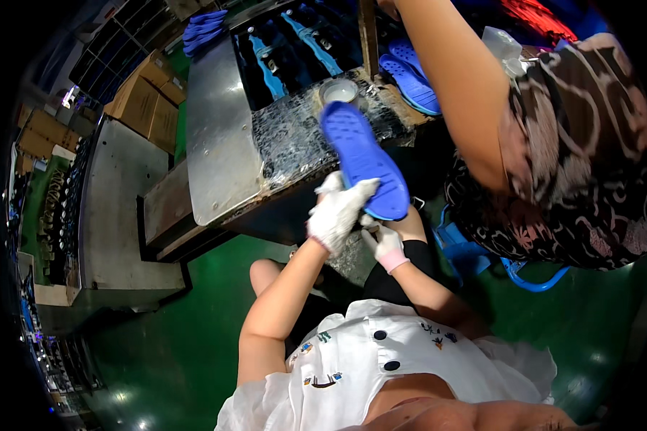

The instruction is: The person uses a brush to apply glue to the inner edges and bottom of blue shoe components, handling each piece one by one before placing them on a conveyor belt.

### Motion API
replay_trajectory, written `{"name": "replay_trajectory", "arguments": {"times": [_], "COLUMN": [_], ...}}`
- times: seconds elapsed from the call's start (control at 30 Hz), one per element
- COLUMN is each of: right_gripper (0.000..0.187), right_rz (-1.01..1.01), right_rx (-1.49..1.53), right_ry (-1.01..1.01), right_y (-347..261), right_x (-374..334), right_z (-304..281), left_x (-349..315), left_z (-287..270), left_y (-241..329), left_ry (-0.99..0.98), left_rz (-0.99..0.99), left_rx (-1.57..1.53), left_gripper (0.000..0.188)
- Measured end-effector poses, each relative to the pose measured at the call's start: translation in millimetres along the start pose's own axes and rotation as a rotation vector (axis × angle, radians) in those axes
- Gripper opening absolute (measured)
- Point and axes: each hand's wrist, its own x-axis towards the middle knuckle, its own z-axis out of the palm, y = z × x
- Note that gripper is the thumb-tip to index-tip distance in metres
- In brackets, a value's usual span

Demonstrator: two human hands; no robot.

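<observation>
Gripping a blue shoe sole (363,158) by its near end, the gloved left hand (338,212) holds it over the worktop (295,136) edge, near a white cup (338,91), while the gloved right hand (387,243) touches it from below.

A grimy metal workbench (216,144) carries a small white tub (338,92), perhaps glue, and blue soles (410,75)

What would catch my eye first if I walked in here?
Probably the bright blue shoe sole at the centre, held up by a white-gloved left hand with the right hand under its heel. Behind it a small white cup sits on the dark workbench, and a co-worker's bare arm reaches in at upper right.
</observation>
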Motion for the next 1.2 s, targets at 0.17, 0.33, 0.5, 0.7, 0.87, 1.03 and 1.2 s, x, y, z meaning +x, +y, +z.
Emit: {"name": "replay_trajectory", "arguments": {"times": [0.17,0.33,0.5,0.7,0.87,1.03,1.2], "right_gripper": [0.017,0.015,0.016,0.019,0.022,0.03,0.025], "right_rz": [0.05,0.092,0.109,0.063,0.052,-0.119,-0.081], "right_rx": [-0.077,0.134,0.107,-0.073,-0.141,-0.148,-0.207], "right_ry": [-0.05,-0.016,0.008,-0.058,-0.075,-0.087,-0.086], "right_y": [18,5,3,5,11,40,38], "right_x": [4,7,9,6,7,6,7], "right_z": [7,0,-5,1,11,24,19], "left_x": [66,135,151,139,156,177,174], "left_z": [62,103,106,76,107,145,152], "left_y": [10,42,15,-41,-16,-12,-11], "left_ry": [-0.144,-0.044,-0.111,0.051,-0.096,-0.128,-0.138], "left_rz": [-0.045,0.019,0.047,1.126,1.303,1.227,1.104], "left_rx": [0.261,0.373,0.112,0.839,1.238,1.509,1.56], "left_gripper": [0.038,0.05,0.037,0.027,0.063,0.072,0.072]}}
